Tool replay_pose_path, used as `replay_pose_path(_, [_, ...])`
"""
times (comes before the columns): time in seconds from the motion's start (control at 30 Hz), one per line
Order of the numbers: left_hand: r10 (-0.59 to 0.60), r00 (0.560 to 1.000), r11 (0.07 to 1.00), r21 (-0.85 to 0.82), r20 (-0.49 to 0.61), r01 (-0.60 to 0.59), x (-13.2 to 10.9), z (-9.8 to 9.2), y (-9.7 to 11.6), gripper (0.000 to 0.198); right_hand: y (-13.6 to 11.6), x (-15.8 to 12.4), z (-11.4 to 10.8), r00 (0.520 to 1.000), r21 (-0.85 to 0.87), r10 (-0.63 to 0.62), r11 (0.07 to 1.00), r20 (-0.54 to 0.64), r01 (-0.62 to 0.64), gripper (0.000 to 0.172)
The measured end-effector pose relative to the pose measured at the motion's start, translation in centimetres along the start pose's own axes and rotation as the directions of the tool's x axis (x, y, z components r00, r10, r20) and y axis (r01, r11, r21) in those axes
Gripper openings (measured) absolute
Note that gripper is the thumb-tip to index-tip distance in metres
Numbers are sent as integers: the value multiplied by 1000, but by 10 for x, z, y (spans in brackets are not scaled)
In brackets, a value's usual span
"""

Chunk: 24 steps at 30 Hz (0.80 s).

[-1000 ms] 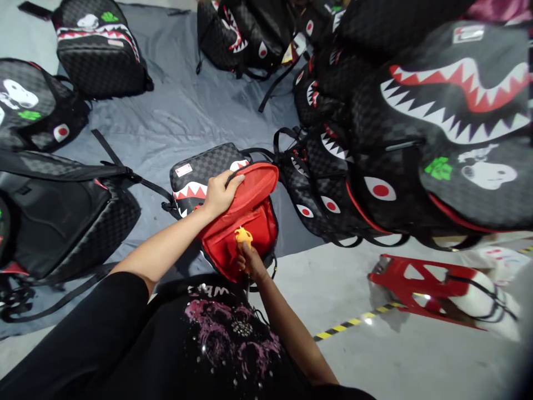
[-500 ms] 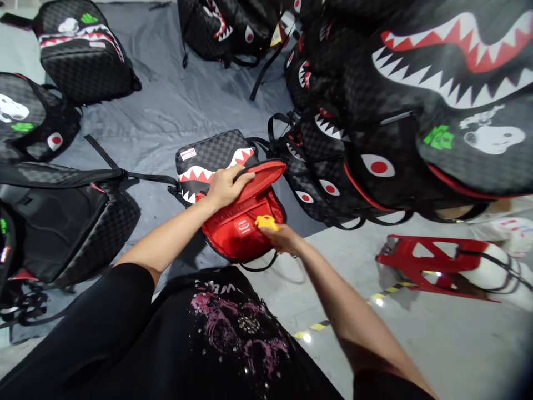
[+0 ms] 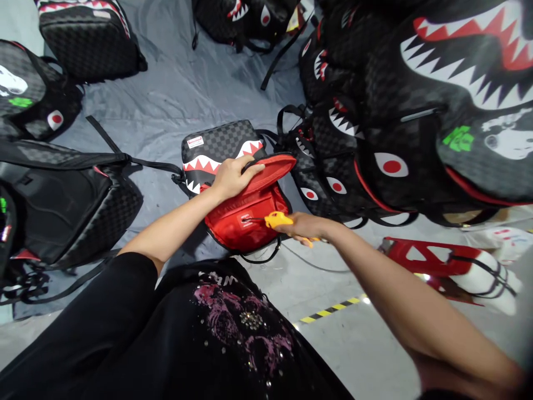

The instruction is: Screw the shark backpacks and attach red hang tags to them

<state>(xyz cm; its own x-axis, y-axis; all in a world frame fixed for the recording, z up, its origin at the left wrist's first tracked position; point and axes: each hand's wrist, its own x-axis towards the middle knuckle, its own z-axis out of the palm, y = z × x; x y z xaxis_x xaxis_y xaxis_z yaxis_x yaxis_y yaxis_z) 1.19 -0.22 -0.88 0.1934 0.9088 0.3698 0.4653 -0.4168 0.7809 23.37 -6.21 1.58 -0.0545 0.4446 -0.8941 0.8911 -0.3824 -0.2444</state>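
Note:
A small black checkered bag (image 3: pixel 222 140) with shark teeth lies on the grey sheet, its red-lined compartment (image 3: pixel 237 236) unzipped. My left hand (image 3: pixel 234 176) grips the edge of the folded-back flap (image 3: pixel 270 172), thumb on the red side. In my right hand (image 3: pixel 306 225), at the compartment's right edge, is a yellow tool (image 3: pixel 275 219) with a thin dark tip. That tip points left toward a white mark (image 3: pixel 246 219) on the red lining. My fingers cover much of the tool, and its exact kind is not clear.
Large black shark-face bags (image 3: pixel 387 166) crowd the right side. More bags stand at left, including a black backpack (image 3: pixel 62 205). A grey sheet (image 3: pixel 166 83) lies underneath. A red frame (image 3: pixel 433 255) is on the floor at right, near yellow-black tape (image 3: pixel 333 312).
My right hand has moved right, drawing the yellow tool back from inside the compartment; its thin tip now shows. My left hand still holds the flap. The camera view has shifted.

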Motion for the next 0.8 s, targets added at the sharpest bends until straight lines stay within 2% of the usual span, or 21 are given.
replay_pose_path(0.1, [-14,1000,1000,17,12,13,-1,0,1,38,-39,26,37,997,-183,-79,980,18,81,34])
replay_pose_path(0.2, [-15,1000,999,29,21,14,-3,-4,-1,37,-53,38,59,1000,-350,6,937,-1,-5,30])
replay_pose_path(0.27, [-17,1000,999,36,19,16,-6,-7,-5,37,-40,34,52,997,-379,39,923,-59,-59,29])
replay_pose_path(0.37, [-35,999,999,30,10,34,-8,-10,-10,35,-8,17,20,967,-488,50,856,-250,-170,29])
replay_pose_path(0.43, [-56,998,998,9,-7,56,-7,-11,-11,34,11,5,0,954,-474,77,855,-290,-213,28])
replay_pose_path(0.5, [-75,997,997,-6,-24,75,-5,-11,-11,34,26,-5,-7,963,-272,85,950,-256,-156,30])
replay_pose_path(0.53, [-81,996,997,-9,-28,80,-4,-11,-10,35,33,-8,-5,966,-94,72,991,-246,-98,34])
replay_pose_path(0.57, [-82,996,997,-12,-28,82,-3,-11,-9,35,40,-9,0,964,110,52,994,-260,-23,37])
replay_pose_path(0.6, [-84,996,996,-17,-24,84,-3,-11,-8,35,47,-8,6,958,311,39,949,-286,54,40])
replay_pose_path(0.67, [-88,996,996,-32,-2,88,-2,-11,-4,35,59,0,23,956,624,52,768,-287,146,45])
replay_pose_path(0.73, [-77,996,996,-39,34,79,-3,-10,0,35,65,12,39,969,781,60,605,-239,155,46])
replay_pose_path(0.8, [-52,996,998,-22,69,54,-4,-9,4,36,66,21,53,976,824,23,542,-215,168,47])
